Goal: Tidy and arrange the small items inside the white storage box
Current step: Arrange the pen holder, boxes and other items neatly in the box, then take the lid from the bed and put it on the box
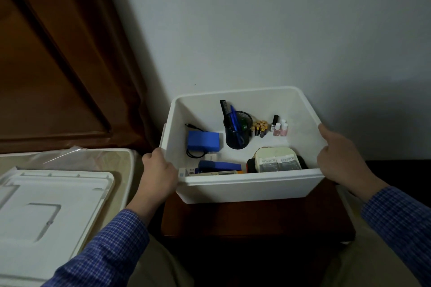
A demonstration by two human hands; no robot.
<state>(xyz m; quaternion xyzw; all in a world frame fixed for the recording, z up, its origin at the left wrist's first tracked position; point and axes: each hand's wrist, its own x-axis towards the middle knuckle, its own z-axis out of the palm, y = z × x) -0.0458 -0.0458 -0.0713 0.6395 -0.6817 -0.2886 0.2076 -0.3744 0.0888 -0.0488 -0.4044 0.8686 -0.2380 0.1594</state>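
Observation:
The white storage box point(247, 190) stands open on a dark wooden stool point(256, 219) by the wall. My left hand point(161, 170) grips its front left corner, and my right hand point(338, 154) holds its right rim. Inside are a blue battery pack point(203, 140) with a black cable, a black mesh pen cup point(238, 133) holding a comb and blue pens, several batteries point(259, 127), small nail polish bottles point(279, 127), a blue stapler point(220, 166), a thermometer-like stick point(217, 173) and cream packets point(277, 159) on a black item.
The box's white lid point(49, 214) lies upside down on a beige surface point(121, 156) at the left, beside clear plastic wrap. A brown wooden door point(53, 53) stands behind it. My knees in beige trousers flank the stool.

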